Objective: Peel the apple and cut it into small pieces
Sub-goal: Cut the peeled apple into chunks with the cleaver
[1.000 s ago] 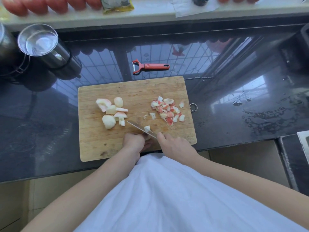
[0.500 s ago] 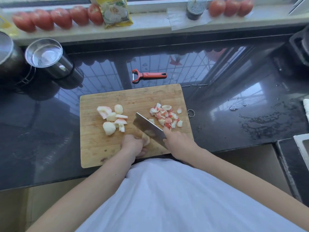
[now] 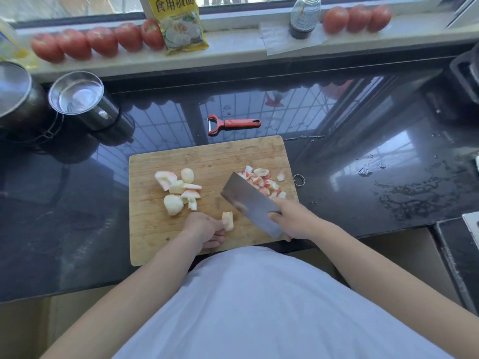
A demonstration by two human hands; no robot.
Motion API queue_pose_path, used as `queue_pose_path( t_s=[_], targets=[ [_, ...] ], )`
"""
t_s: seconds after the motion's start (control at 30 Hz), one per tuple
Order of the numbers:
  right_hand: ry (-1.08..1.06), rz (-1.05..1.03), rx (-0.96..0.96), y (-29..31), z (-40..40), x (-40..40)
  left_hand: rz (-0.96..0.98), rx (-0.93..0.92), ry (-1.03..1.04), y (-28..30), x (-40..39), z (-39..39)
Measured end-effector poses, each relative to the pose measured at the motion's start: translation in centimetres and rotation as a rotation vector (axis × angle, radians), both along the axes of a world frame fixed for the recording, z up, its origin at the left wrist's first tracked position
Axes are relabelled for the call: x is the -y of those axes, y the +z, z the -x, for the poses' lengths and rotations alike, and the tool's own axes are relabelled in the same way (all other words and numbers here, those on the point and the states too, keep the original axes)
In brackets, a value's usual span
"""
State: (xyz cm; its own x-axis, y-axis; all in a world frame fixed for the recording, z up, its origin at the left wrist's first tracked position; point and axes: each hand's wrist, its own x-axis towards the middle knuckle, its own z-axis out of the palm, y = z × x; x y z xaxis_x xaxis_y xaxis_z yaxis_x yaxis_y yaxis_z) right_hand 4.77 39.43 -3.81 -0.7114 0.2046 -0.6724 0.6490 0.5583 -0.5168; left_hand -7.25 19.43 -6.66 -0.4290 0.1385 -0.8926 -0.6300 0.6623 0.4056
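Two steel cups stand at the counter's left: the nearer cup (image 3: 77, 93) shows a bare shiny bottom; the far cup (image 3: 13, 89) is cut off by the frame, contents not discernible. One bottle (image 3: 303, 18) on the sill holds dark liquid. Sill count: five tomatoes (image 3: 102, 41) left of one yellow packet (image 3: 178, 24), three tomatoes (image 3: 359, 18) to the right. One red peeler (image 3: 233, 124) lies behind the board (image 3: 207, 156). On the board: roughly seven large chunks (image 3: 178, 190) at left, a pile of small pieces (image 3: 264, 181) at right. Left hand (image 3: 204, 229) pinches one apple piece (image 3: 228, 221) against the board. Right hand (image 3: 295, 220) is closed round the cleaver (image 3: 248, 200), blade tilted flat-side up, raised beside the pile.
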Motion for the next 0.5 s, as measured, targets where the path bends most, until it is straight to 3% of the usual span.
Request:
queue_pose_path(
  t_s=[0.13,0.23,0.37,0.5],
  targets=[
    [-0.092,0.132,-0.062,1.1,-0.7,-0.2,-0.001,-0.059,-0.015,-0.3,0.3,-0.3],
    [-0.369,0.316,-0.136,2.2,-0.8,-0.8,0.031,-0.155,-0.088,-0.6,0.1,-0.7],
    [-0.496,0.369,-0.162,3.1,-1.6,-2.9,0.149,-0.589,-0.392,0.0,-0.9,-0.4],
    [-0.532,0.273,-0.135,3.1,-2.1,-3.7,0.011,-0.926,-0.752,0.3,-3.3,-0.3]
  ],
)
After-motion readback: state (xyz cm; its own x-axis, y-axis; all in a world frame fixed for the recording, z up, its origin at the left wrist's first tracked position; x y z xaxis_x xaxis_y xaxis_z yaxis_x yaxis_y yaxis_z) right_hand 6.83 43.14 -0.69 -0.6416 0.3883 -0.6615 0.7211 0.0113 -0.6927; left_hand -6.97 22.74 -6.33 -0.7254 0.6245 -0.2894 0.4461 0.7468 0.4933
